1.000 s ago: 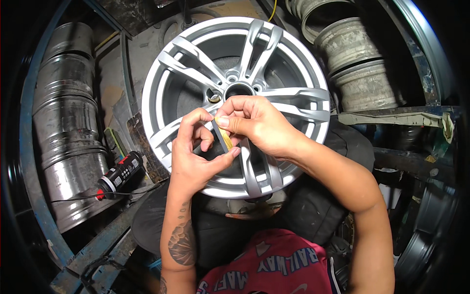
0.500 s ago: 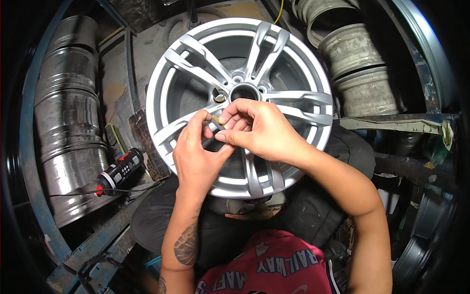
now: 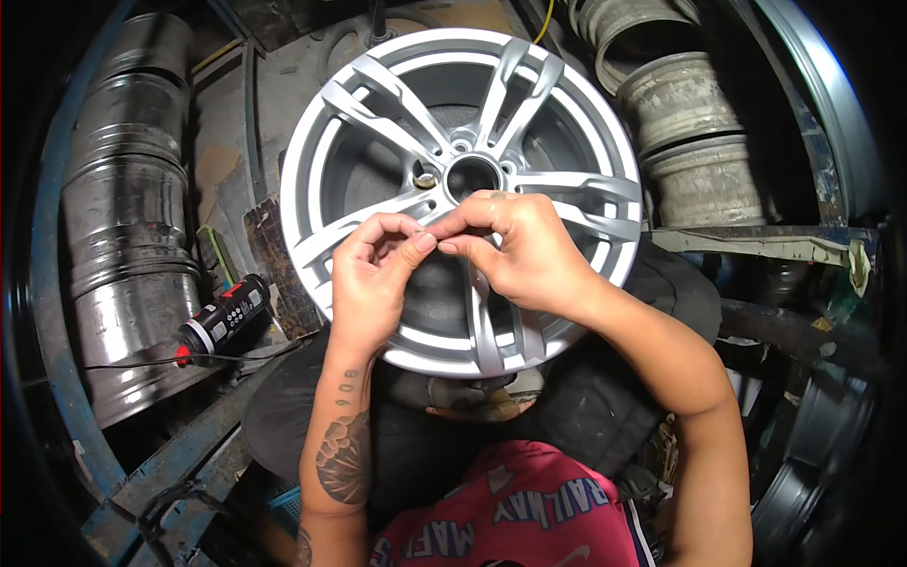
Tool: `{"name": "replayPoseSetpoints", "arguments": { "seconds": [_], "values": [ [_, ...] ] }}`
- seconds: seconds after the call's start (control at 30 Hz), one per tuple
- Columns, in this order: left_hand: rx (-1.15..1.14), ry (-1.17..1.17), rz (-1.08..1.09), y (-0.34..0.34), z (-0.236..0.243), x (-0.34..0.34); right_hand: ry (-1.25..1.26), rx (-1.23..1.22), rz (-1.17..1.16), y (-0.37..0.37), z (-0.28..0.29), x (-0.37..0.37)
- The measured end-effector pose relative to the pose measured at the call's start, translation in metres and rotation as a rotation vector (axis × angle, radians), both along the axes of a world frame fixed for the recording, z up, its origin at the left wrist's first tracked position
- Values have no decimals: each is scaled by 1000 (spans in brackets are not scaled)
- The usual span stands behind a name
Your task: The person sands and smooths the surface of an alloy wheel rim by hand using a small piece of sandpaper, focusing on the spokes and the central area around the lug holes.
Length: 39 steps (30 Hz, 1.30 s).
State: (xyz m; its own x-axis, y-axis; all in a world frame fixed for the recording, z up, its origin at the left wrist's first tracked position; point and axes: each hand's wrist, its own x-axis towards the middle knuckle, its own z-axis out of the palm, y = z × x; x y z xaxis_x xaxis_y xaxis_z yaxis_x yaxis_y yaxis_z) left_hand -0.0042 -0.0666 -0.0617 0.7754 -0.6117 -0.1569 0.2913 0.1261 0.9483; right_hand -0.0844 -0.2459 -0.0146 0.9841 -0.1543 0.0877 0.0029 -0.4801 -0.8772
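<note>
A silver alloy wheel (image 3: 493,109) with paired spokes lies face up in front of me. Above its lower-left spokes, just below the centre hole, my left hand (image 3: 378,274) and my right hand (image 3: 529,246) meet fingertip to fingertip. Thumb and index finger are pinched together on each hand. Whatever they hold, if anything, is covered by the fingers. In one lug hole left of the centre hole sits a small pale ring-shaped insert (image 3: 426,179).
A black tool-like cylinder with red parts (image 3: 222,319) lies at left, with a thin cord nearby. Stacked shiny rims (image 3: 128,213) line the left side, and dull, dirty rims (image 3: 685,132) the right. Blue metal frames (image 3: 71,397) border both sides.
My left hand's fingers have curled in and its thumb has moved up to my right fingertips. A small yellowish strip visible between my hands before is now hidden.
</note>
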Motion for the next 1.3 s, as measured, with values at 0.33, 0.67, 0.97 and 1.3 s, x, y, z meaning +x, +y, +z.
{"name": "replayPoseSetpoints", "arguments": {
  "seconds": [0.33,0.67,0.97,1.3],
  "values": [
    [-17,294,-91,-2,3,-14,-24,-43,-115,20,1,-44],
    [-98,497,-297,-8,1,-48,-69,42,-461,49,-17,-105],
    [302,184,-566,-10,4,-65,-26,-442,-347,53,-10,-154],
    [424,-376,-315,-11,-4,-42,438,-749,120,48,5,-137]
  ]
}}
